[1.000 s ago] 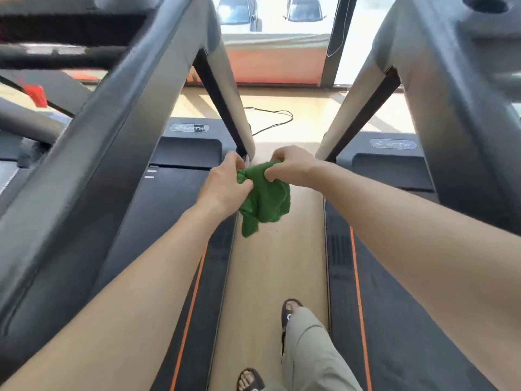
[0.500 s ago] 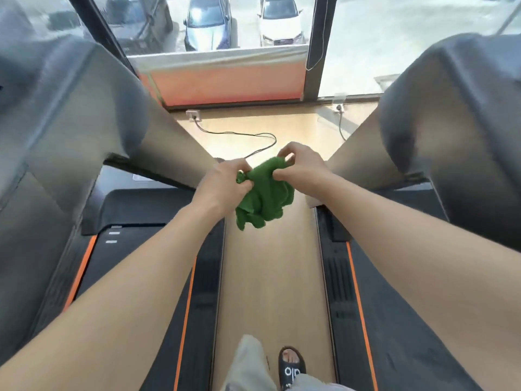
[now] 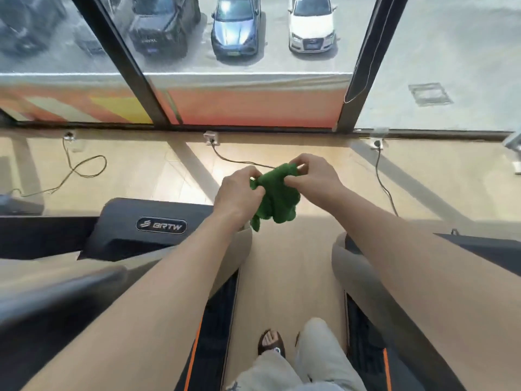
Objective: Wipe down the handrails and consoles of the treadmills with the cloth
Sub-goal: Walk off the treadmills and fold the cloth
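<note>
"BRTW" logo badge (image 3: 161, 225) on L treadmill motor cover (image 3: 135, 215).

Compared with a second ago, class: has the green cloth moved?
Yes. The green cloth has gone forward, toward the window: it now shows beyond the left treadmill's BRTW badge, which it was short of before.

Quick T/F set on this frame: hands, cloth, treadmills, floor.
1. Both hands grip the green cloth. True: left hand and right hand each pinch it.
2. The cloth is pressed on a handrail. False: it is held in the air above the wooden floor, touching no treadmill.
3. The left treadmill carries a BRTW badge. True.
4. The person stands on a treadmill belt. False: the feet are on the floor strip between two treadmills.
5. Cables lie on the floor by the window. True.
</note>
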{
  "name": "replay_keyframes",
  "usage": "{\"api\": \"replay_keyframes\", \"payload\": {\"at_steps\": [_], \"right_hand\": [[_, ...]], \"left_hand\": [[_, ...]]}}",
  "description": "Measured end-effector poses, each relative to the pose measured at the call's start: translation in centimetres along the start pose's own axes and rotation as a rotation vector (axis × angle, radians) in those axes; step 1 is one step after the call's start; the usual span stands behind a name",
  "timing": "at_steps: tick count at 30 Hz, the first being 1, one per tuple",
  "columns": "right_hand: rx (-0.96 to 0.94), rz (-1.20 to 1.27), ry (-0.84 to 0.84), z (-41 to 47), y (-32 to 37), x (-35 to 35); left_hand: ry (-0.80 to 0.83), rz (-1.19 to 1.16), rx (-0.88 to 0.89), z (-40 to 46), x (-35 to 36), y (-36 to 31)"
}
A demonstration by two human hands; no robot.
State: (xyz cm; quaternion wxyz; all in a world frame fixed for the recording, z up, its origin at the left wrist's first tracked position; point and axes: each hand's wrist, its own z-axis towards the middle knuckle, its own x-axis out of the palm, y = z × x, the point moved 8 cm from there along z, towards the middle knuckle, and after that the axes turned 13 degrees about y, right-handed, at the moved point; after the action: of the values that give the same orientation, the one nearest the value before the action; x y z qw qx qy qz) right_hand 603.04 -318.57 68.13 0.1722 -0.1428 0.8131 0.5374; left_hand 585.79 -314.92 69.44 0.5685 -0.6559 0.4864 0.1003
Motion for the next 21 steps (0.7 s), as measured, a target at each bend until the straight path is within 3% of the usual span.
{"api": "replay_keyframes", "payload": {"at_steps": [6, 13, 21], "right_hand": [[-0.067, 0.093, 0.033, 14.7, 4.8, -3.4], [-0.174, 0.112, 0.173, 36.0, 13.0, -4.8], [-0.065, 0.081, 0.736, 52.7, 25.6, 3.3]], "left_hand": [[-0.007, -0.028, -0.062, 13.8, -7.2, -0.3], [-0.126, -0.116, -0.166, 29.5, -18.1, 1.7], [-0.305, -0.255, -0.305, 38.7, -32.9, 9.4]]}}
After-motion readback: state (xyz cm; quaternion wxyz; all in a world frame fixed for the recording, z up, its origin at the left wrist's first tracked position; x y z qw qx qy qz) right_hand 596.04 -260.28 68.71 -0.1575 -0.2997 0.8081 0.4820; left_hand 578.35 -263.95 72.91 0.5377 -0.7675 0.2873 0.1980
